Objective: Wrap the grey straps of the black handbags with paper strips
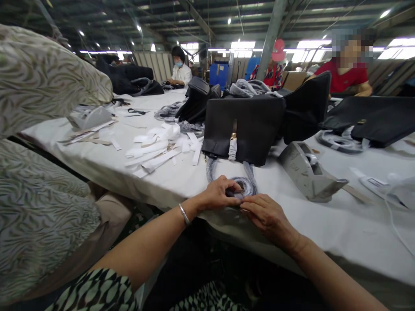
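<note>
At the near edge of the desk (181, 181), the wrapped strap coil (250, 185) lies just in front of a black bag (253, 125), between white strips (155, 151) and a grey tape dispenser (300, 172). The left hand (223, 192) pinches the coil's near side between thumb and fingers; the right hand (267, 214) meets it there, fingers bunched, though what they grasp is hidden.

I see bare worktop (171, 183) at near left, but the black bag (253, 125) blocks the way ahead and the grey tape dispenser (300, 170) the right.
</note>
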The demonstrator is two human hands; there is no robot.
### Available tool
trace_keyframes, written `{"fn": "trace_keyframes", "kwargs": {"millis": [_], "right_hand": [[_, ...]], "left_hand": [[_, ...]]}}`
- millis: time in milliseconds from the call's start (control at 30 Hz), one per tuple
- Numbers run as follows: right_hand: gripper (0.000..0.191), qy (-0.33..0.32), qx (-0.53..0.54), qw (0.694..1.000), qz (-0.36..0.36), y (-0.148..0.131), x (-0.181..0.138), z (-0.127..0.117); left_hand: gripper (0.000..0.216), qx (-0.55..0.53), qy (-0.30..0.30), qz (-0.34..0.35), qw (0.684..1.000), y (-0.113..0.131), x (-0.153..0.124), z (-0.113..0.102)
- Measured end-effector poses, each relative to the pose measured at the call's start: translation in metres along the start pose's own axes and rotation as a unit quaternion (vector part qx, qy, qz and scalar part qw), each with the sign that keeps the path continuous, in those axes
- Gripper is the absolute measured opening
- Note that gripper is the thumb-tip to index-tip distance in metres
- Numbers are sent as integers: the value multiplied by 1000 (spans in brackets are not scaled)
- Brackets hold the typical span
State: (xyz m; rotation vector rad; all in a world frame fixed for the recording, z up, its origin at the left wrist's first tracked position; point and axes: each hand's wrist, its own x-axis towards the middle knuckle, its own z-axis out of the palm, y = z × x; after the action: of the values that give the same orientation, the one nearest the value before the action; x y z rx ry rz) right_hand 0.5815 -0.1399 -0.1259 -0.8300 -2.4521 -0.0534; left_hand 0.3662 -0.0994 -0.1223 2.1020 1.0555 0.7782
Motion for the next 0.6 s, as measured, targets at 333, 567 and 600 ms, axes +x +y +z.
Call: {"fn": "trace_keyframes", "kwargs": {"millis": [333, 567, 600], "right_hand": [[18, -25, 46, 999, 8, 1, -2, 1], [22, -38, 30, 999, 14, 0, 2, -3], [20, -33, 34, 999, 21, 0, 4, -3]], "left_hand": [[16, 31, 95, -62, 993, -9, 13, 19], [12, -185, 72, -68, 978, -12, 22, 22], [11, -205, 71, -69, 974, -12, 22, 23]]}}
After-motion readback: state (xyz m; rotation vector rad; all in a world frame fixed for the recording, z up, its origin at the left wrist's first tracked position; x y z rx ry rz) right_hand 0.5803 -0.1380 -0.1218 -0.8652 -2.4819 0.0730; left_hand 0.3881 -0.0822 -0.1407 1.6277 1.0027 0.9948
